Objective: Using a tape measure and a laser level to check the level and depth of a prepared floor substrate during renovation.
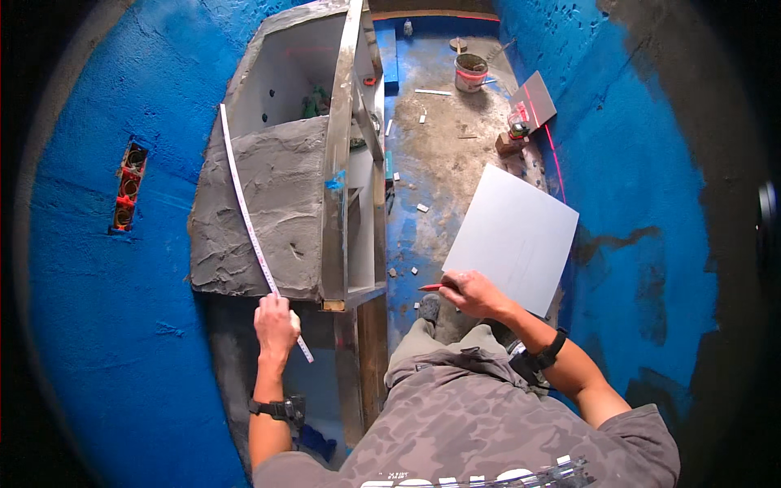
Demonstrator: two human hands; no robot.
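My left hand [275,324] grips a white folding rule [248,224] and presses it against a patch of grey mortar [268,207] on the wall, the rule running up along the patch's left edge. My right hand [472,293] holds a large pale grey tile [514,236] by its lower left corner, together with a red pencil [431,286] that points left. The tile is tilted over the floor to my right.
A metal straightedge [340,154] leans along the white niche box [297,73]. Blue walls surround me; a red socket box [128,187] sits at left. On the dusty floor stand a bucket [470,71], a laser level [519,124] and tile scraps.
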